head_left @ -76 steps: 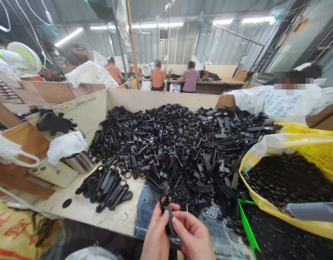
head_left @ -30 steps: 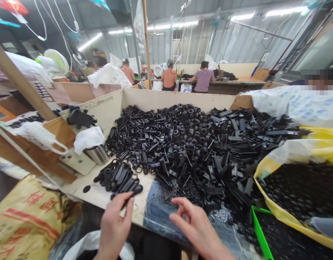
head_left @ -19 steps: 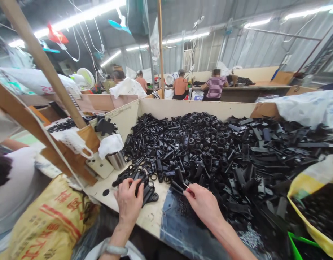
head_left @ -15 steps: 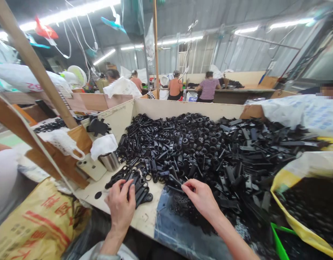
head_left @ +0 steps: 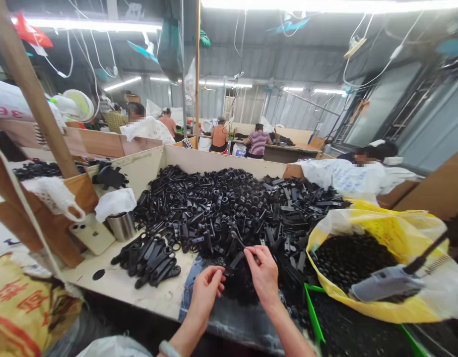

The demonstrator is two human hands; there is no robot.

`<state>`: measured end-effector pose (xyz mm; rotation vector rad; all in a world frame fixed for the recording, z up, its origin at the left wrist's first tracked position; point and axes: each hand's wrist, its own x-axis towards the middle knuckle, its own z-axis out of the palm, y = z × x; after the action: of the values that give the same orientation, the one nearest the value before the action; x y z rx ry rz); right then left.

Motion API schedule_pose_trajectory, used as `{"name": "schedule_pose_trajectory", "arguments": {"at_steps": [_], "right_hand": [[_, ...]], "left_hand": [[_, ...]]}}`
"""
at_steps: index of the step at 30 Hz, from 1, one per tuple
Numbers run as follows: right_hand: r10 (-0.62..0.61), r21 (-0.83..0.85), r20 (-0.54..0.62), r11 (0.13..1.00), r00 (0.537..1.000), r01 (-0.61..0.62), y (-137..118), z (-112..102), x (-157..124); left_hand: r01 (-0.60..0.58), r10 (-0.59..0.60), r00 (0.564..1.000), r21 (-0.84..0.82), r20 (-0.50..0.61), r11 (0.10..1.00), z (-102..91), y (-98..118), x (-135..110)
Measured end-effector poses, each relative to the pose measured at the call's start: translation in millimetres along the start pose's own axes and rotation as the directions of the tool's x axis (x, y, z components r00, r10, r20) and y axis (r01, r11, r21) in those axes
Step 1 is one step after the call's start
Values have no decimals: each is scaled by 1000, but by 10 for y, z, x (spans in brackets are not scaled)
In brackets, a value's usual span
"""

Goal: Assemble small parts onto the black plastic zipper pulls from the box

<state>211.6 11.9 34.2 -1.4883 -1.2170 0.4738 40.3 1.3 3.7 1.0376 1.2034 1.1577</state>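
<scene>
My left hand [head_left: 206, 290] is over the front edge of the dark blue cloth, with thumb and fingers closed. A small black plastic part [head_left: 229, 271] shows at its fingertips. Just to the right, my right hand [head_left: 263, 273] is closed in a pinch; what it grips is too small and dark to make out. Both hands are in front of a large heap of black plastic parts [head_left: 214, 198], some ring-ended, some flat and long. To the left lies a bunch of long black ring-ended parts [head_left: 149, 260] on the pale tabletop.
A phone [head_left: 92, 234] leans by a metal cup [head_left: 121, 227] at left. On the right stand a yellow-and-white sack [head_left: 396, 218] of small black pieces, with a grey-handled tool [head_left: 385, 283] on it, and a green tray [head_left: 314, 312]. Several people work farther back.
My left hand has left the bunch of ring-ended parts and come right, beside my right hand. The view has swung right, bringing more of the sack and green tray into sight.
</scene>
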Motion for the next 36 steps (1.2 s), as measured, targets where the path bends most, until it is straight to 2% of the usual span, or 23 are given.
{"name": "schedule_pose_trajectory", "arguments": {"at_steps": [3, 7, 9, 11, 13, 17, 20, 22, 26, 29, 33, 36], "right_hand": [[84, 77, 56, 993, 995, -88, -16, -69, -185], [146, 80, 285, 981, 947, -175, -51, -35, -711], [131, 41, 367, 987, 921, -157, -66, -12, -908], [85, -14, 422, 996, 903, -87, -79, -32, -931], [30, -85, 447, 996, 894, 9, -89, -108, -756], [9, -292, 398, 949, 917, 117, -101, -314, -44], [27, -453, 355, 880, 934, 147, -100, -352, 431], [28, -534, 353, 827, 935, 176, -98, -288, 609], [37, -650, 365, 725, 930, 226, -95, -52, 721], [49, -703, 370, 668, 928, 245, -98, 75, 751], [53, -720, 407, 633, 912, 284, -96, 57, 787], [41, -694, 465, 637, 884, 336, -77, -36, 763]], "left_hand": [[36, -35, 999, -142, 10, 989, 6, 59, -40], [105, -74, 991, -311, 110, 945, 17, 158, -310], [151, -100, 984, -382, 150, 912, 28, 179, -446], [189, -130, 979, -445, 160, 876, 20, 183, -523], [205, -159, 978, -499, 134, 842, -14, 187, -528], [244, -233, 968, -544, 89, 803, -106, 229, -423], [320, -295, 946, -531, 135, 785, -132, 275, -348], [371, -326, 928, -521, 180, 769, -127, 298, -307], [441, -362, 897, -503, 252, 743, -119, 279, -187], [483, -376, 875, -483, 306, 730, -143, 182, -45], [564, -375, 818, -479, 437, 672, -151, 20, 128], [587, -357, 796, -482, 489, 650, -98, -41, 173]]}}
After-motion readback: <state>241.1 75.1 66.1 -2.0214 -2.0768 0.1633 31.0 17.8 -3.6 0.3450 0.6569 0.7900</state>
